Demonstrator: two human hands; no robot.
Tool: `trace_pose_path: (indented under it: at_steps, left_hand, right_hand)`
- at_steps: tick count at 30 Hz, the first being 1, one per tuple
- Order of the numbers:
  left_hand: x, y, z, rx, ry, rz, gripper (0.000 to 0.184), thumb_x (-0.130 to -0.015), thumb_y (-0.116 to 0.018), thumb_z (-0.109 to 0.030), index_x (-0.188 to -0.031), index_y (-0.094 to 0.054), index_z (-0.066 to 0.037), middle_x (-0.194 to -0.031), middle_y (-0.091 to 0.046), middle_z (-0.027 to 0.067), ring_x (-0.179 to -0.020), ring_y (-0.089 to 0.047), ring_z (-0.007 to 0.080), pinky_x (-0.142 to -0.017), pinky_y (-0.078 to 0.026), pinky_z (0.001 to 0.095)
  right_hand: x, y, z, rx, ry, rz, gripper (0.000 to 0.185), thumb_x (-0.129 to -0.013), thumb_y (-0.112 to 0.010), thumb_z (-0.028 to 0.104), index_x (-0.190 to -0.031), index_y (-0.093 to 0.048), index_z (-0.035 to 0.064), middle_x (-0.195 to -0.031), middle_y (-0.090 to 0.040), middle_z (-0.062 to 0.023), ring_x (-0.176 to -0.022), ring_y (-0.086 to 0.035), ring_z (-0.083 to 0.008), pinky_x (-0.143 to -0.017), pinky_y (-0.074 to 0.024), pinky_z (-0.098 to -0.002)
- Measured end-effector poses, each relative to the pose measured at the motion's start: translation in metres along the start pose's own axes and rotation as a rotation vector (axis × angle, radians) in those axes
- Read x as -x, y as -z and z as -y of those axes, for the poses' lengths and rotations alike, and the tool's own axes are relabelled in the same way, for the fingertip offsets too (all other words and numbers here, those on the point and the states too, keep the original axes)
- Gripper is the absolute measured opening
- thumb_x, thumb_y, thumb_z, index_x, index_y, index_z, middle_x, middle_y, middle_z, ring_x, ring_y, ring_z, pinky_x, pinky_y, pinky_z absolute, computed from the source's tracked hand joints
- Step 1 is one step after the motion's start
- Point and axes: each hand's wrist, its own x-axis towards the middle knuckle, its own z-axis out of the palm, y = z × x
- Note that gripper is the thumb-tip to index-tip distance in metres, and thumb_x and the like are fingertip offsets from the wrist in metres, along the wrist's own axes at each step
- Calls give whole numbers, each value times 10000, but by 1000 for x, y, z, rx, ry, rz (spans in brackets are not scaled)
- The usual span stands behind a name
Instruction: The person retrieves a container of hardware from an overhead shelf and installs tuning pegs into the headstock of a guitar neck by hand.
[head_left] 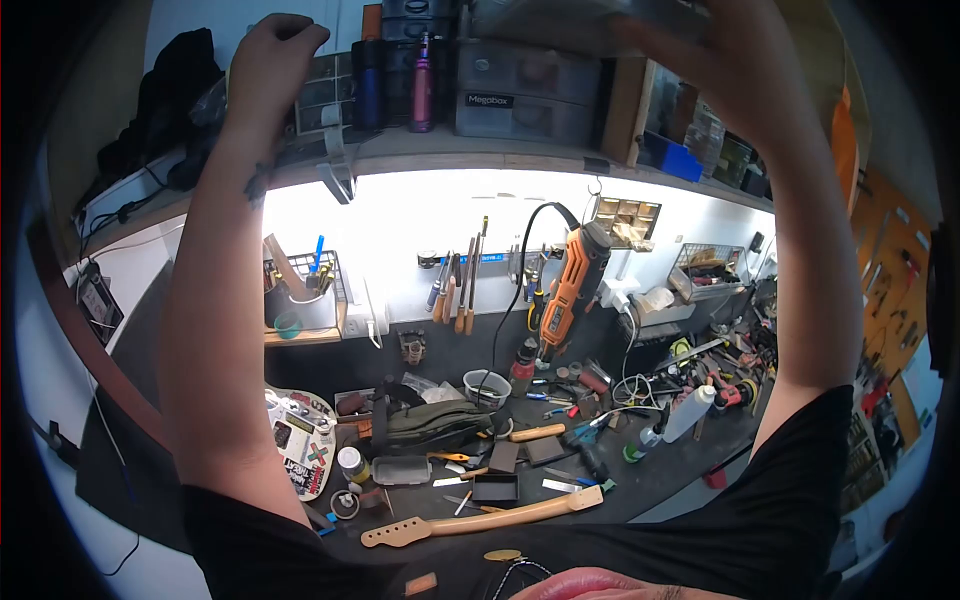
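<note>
Both my arms are raised to a shelf above the workbench. My left hand (278, 55) is at the upper left, its fingers curled together; whatever they hold, if anything, is hidden. A clear compartment case (325, 85) stands just beside it. My right hand (705, 60) is at the upper right, blurred and partly cut off by the frame's top. Its fingers grip the end of a translucent plastic drawer (560, 25), above the stacked Megabox drawers (525, 112). A pink bottle-like tool (422, 90) and a dark blue cylinder (368, 85) stand between my hands.
Below, a guitar neck (490, 520) lies at the front of the dark bench. An orange rotary tool (575, 285) hangs by the wall. A white spray bottle (690, 412), a green pouch (435, 422), a stickered board (303, 445) and several hand tools crowd the bench.
</note>
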Motion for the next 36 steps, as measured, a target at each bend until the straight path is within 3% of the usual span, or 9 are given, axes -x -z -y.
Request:
trace_pose_path:
  at_steps: [5, 8, 12, 13, 18, 24, 29, 32, 36]
  left_hand:
    - [7, 6, -13, -42, 12, -9, 414, -885, -767, -333, -1177, -780, -39, -1136, -787, 133, -1107, -736, 295, -965, -555, 403]
    - [7, 3, -26, 24, -129, 13, 480, -881, -802, -280, -1290, -719, -44, -1225, -754, 143, -1141, -720, 307, -991, -549, 416]
    - [-15, -11, -83, -117, -724, 248, 849, -806, -908, -321, -1526, -524, -84, -1498, -570, 194, -1341, -596, 376, -1135, -484, 467]
    - [-24, -17, -93, -196, -855, 263, 986, -767, -945, -359, -1586, -461, -100, -1581, -491, 211, -1403, -543, 402, -1185, -452, 484]
    - [-32, -43, -121, -387, -716, 509, 1154, -643, -1017, -372, -1614, -445, -124, -1667, -356, 209, -1478, -461, 430, -1239, -418, 478]
    - [-26, -48, -112, -373, -733, 494, 1133, -568, -1037, -298, -1560, -523, -114, -1675, -340, 200, -1456, -483, 432, -1216, -445, 480]
    - [-26, -45, -113, -297, -652, 586, 1103, -540, -1043, -280, -1520, -564, -116, -1676, -346, 207, -1443, -484, 450, -1202, -454, 492]
    - [-28, -37, -114, -237, -627, 638, 1090, -577, -1021, -220, -1550, -538, -131, -1663, -369, 214, -1421, -502, 451, -1199, -459, 486]
    - [-38, -2, -114, -9, -387, 571, 880, -775, -936, -261, -1548, -550, -101, -1489, -593, 224, -1315, -619, 361, -1130, -483, 445]
  right_hand:
    - [9, 4, 8, -102, -13, 27, 470, -810, -870, 124, -1195, -656, -40, -1073, -675, -205, -992, -691, -374, -859, -570, -430]
    - [2, 14, 9, -63, -67, 75, 471, -789, -873, 106, -1188, -664, -34, -1054, -664, -196, -975, -685, -378, -856, -567, -441]
    - [19, -5, -19, 18, 97, -47, 521, -789, -885, 183, -1252, -679, 59, -1314, -662, -185, -1220, -656, -403, -1033, -540, -472]
    - [22, -4, -2, 39, 65, -100, 523, -778, -889, 121, -1246, -668, 48, -1243, -666, -186, -1184, -651, -418, -978, -547, -470]
    - [17, 11, 3, -111, -128, 66, 542, -797, -877, 197, -1272, -652, 66, -1258, -668, -171, -1178, -645, -402, -1003, -533, -491]
    - [-2, 12, -9, -153, -51, 24, 523, -757, -895, 84, -1219, -660, 8, -1151, -664, -185, -1080, -671, -415, -901, -559, -473]
    - [-1, 40, 4, -33, 35, -72, 614, -743, -923, 94, -1300, -674, 23, -1208, -689, -141, -1114, -705, -320, -950, -568, -413]
    - [3, 83, 17, -80, -55, 70, 558, -861, -837, 176, -1347, -629, -3, -1211, -679, -180, -1161, -675, -335, -993, -543, -429]
    - [63, 93, 8, -247, -84, -91, 695, -783, -925, 120, -1400, -634, -11, -1283, -681, -150, -1208, -684, -281, -1030, -546, -394]
